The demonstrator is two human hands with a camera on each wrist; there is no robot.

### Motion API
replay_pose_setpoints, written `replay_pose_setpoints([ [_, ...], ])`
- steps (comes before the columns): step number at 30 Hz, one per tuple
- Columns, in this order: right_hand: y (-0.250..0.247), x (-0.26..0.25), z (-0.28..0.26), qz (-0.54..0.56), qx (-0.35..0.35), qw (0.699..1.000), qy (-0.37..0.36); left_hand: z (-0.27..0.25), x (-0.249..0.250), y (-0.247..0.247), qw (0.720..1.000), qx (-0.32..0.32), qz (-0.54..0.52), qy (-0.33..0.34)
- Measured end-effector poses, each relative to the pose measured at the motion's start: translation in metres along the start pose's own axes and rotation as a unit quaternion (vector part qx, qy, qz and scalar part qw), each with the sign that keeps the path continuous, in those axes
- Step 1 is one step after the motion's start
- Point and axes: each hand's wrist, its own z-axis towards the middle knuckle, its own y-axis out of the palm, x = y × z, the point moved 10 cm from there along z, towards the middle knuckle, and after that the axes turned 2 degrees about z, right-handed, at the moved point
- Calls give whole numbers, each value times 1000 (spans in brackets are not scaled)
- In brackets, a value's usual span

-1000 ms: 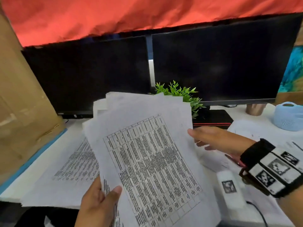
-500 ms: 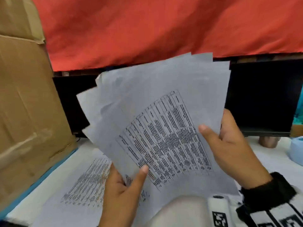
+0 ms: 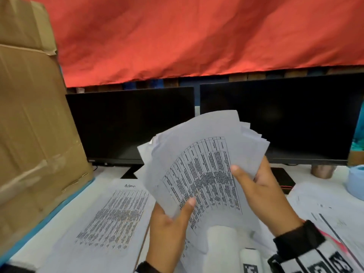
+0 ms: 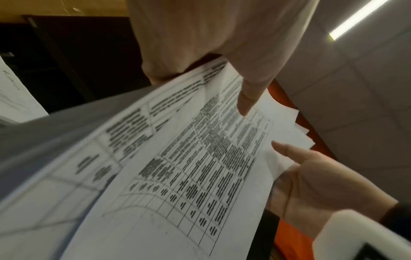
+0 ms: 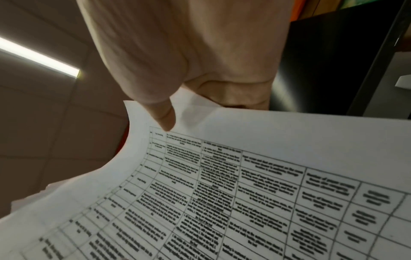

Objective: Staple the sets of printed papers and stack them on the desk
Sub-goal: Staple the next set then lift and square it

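Observation:
A fanned sheaf of printed papers [image 3: 204, 166] with a table on the top sheet is held upright above the desk, in front of the monitors. My left hand [image 3: 169, 227] grips its lower left edge, thumb on the front. My right hand [image 3: 260, 188] holds the right edge, thumb pressed on the top sheet. In the left wrist view the same papers [image 4: 189, 167] fill the frame, with my left hand [image 4: 229, 73] above and my right hand [image 4: 315, 179] at the side. The right wrist view shows my right hand [image 5: 169, 109] thumb on the papers [image 5: 255, 184]. No stapler is visible.
Another printed stack [image 3: 110, 215] lies flat on the white desk [image 3: 59, 219] at left. More loose sheets [image 3: 323, 207] lie at right. Two dark monitors [image 3: 130, 125] stand behind. A cardboard box [image 3: 29, 125] walls the left side; a pale blue container [image 3: 356, 182] sits far right.
The sheaf was raised from a low tilt to upright, then came down and to the right a little. My right hand moved from beside the papers to gripping their right edge.

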Motion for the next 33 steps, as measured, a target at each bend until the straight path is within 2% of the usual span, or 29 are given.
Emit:
replay_pose_setpoints([
  [2, 1, 3, 3, -21, -13, 1000, 17, 3, -1, -5, 1000, 26, 7, 5],
  [4, -14, -9, 6, -51, 27, 998, 6, 10, 13, -10, 998, 30, 42, 41],
  [6, -38, -41, 6, -110, 101, 988, -51, 17, 37, -12, 989, 13, 98, 107],
  [8, -53, -89, 1, -191, 143, 958, -162, 21, 64, -8, 970, -25, 163, 180],
  [10, -44, -132, -4, -293, 100, 917, -252, 20, 88, 4, 933, -67, 246, 255],
  [11, -36, -141, -2, -332, 52, 904, -265, 18, 98, 12, 910, -90, 284, 289],
  [13, -27, -141, 6, -340, -45, 910, -231, 15, 108, 26, 869, -126, 349, 327],
  [15, -28, -125, 13, -311, -86, 928, -189, 16, 105, 31, 851, -147, 385, 325],
  [17, -36, -104, 15, -273, -76, 946, -156, 22, 100, 23, 853, -146, 405, 295],
  [19, -57, -85, 10, -217, -24, 966, -141, 31, 83, 6, 857, -149, 433, 238],
  [20, -68, -74, 6, -192, 1, 972, -133, 34, 73, -6, 867, -150, 429, 205],
  [21, -79, -61, 1, -170, 21, 978, -118, 38, 63, -20, 883, -147, 411, 174],
  [23, -97, -35, -9, -121, 49, 988, -79, 46, 44, -53, 932, -104, 330, 106],
  [25, -102, -14, -18, -100, 54, 992, -50, 51, 21, -84, 981, -41, 188, 38],
  [26, -103, -4, -22, -93, 60, 993, -35, 50, 7, -93, 993, -24, 112, 4],
  [28, -103, 16, -30, -54, 83, 995, 6, 43, -20, -89, 997, -46, -4, -60],
  [30, -100, 37, -35, -3, 98, 994, 53, 30, -29, -70, 994, -85, -19, -70],
  [33, -95, 45, -39, 22, 105, 992, 67, 26, -22, -68, 999, -23, 28, -37],
])
